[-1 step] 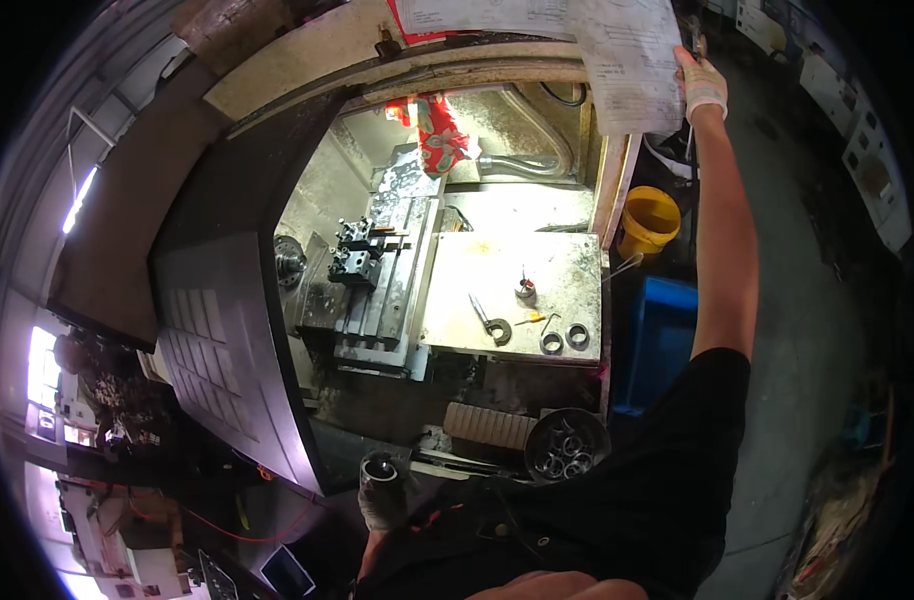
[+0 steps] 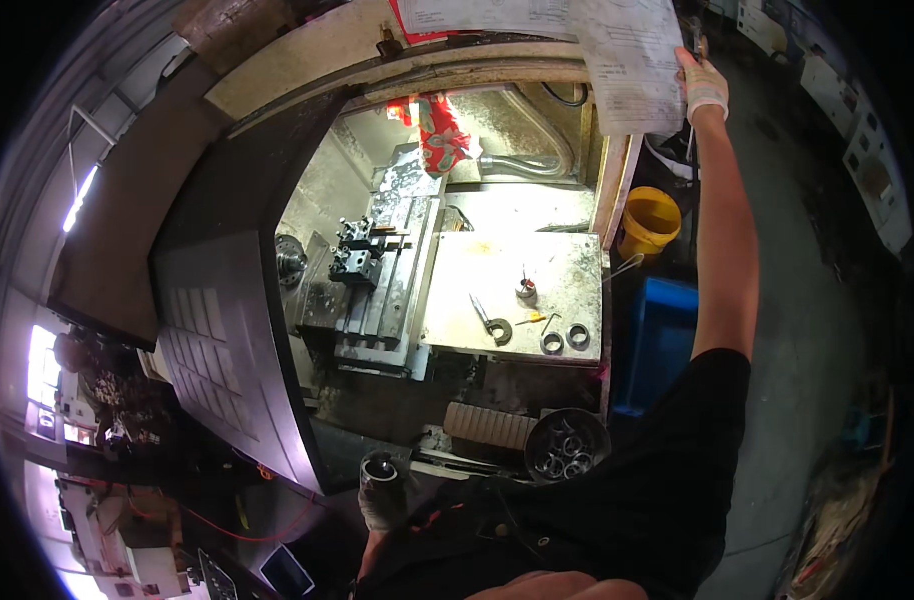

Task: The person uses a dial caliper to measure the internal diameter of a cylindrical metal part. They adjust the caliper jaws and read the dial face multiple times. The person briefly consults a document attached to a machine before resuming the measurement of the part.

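Note:
Stretched far out to the upper right, my right hand pinches the right edge of a printed sheet of paper. The sheet hangs over the machine's upper right corner. Low at the front, close to my body, my left hand is closed around a short dark cylinder with a pale round rim. Both hands look gloved. On the lit white board lie a micrometer, two metal rings, a small yellow-handled tool and a small round holder.
The lathe's tool posts and chuck sit left of the board. A dark sliding door flanks them. A round pan of metal rings stands in front. A yellow bucket and blue bin stand right.

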Demonstrator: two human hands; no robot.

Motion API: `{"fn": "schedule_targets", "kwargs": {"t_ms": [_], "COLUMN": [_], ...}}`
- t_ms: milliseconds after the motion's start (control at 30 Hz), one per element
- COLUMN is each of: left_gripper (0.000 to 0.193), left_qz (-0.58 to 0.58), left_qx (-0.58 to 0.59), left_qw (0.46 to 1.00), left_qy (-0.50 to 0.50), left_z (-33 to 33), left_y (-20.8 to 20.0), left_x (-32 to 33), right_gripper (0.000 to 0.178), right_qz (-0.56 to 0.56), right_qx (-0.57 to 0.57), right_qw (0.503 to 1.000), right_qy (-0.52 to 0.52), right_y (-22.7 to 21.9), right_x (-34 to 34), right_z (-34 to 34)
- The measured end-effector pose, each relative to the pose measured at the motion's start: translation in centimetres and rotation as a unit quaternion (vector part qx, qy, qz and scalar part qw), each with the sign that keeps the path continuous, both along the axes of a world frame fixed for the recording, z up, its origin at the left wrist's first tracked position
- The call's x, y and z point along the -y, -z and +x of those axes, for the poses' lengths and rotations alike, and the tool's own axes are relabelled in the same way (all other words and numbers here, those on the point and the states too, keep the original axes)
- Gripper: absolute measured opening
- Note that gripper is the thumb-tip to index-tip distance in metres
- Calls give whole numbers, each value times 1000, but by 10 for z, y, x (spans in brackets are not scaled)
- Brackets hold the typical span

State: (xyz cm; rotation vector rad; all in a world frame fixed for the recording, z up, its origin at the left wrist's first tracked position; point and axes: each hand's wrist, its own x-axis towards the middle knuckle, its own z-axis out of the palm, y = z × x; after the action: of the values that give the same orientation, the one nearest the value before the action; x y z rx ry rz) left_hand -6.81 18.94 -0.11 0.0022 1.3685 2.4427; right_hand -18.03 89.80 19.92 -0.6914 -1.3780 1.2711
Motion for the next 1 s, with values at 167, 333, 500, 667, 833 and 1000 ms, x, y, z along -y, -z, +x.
{"fn": "schedule_targets", "kwargs": {"t_ms": [167,333,500,667,833,1000], "left_gripper": [61,65,62,60,59,55], "left_qz": [-19,-33,-26,-6,7,33], "left_qx": [-26,-50,-38,-27,-21,-2], "left_qw": [999,998,999,1000,1000,999], "left_qy": [-6,2,13,0,3,39], "left_z": [0,-2,-2,-5,-6,-8], "left_y": [2,6,3,7,12,5], "left_x": [-1,2,0,0,1,2], "right_gripper": [70,45,31,38,36,32], "right_qz": [8,13,9,-18,-56,-71], "right_qx": [70,43,-17,6,-22,-41], "right_qw": [997,999,1000,1000,998,996], "right_qy": [-45,-6,-9,-8,-25,-33], "right_y": [-2,0,-2,-2,-5,-4], "right_x": [-4,2,12,3,9,7], "right_z": [4,3,2,5,5,6]}}
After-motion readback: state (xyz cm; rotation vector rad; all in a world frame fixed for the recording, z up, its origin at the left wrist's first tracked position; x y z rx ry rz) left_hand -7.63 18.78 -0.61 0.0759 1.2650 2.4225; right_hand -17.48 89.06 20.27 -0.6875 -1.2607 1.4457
